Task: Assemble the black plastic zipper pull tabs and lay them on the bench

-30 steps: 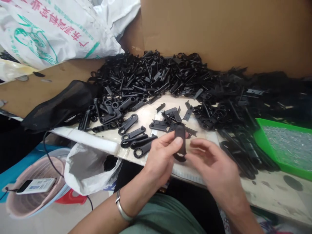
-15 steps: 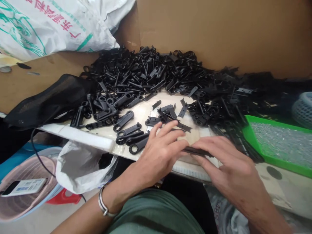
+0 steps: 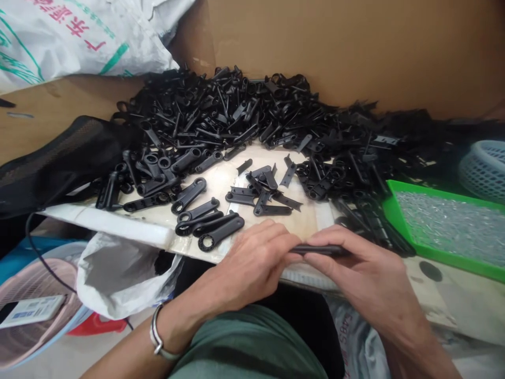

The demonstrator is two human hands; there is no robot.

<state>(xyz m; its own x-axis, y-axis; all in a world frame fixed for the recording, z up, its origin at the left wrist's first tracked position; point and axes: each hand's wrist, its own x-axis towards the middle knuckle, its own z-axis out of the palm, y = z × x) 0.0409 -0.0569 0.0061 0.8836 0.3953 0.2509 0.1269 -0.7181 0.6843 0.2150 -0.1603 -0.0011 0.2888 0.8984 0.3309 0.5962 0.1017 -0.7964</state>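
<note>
A slim black plastic part (image 3: pixel 321 249) lies level between my two hands, just above the table's front edge. My right hand (image 3: pixel 369 268) pinches it between thumb and fingers. My left hand (image 3: pixel 260 258) is curled round its left end, which the fingers hide. Beyond my left hand rests a black plastic arm with a toothed ring end (image 3: pixel 223 232), alongside several similar ones. Flat black pieces with notched ends (image 3: pixel 272 202) lie loosely in front of both hands.
A large heap of black parts (image 3: pixel 232 116) covers the table's back. At right stand a green tray (image 3: pixel 398 216) of small clear pieces and a blue-grey basket (image 3: pixel 483 171). A white bag (image 3: pixel 114 273) and a pink basket (image 3: pixel 59 273) holding a phone-like object sit lower left.
My left hand's fingers, spread before, have closed round the left end of the black part. My right hand keeps its pinch. The view has shifted slightly to the right.
</note>
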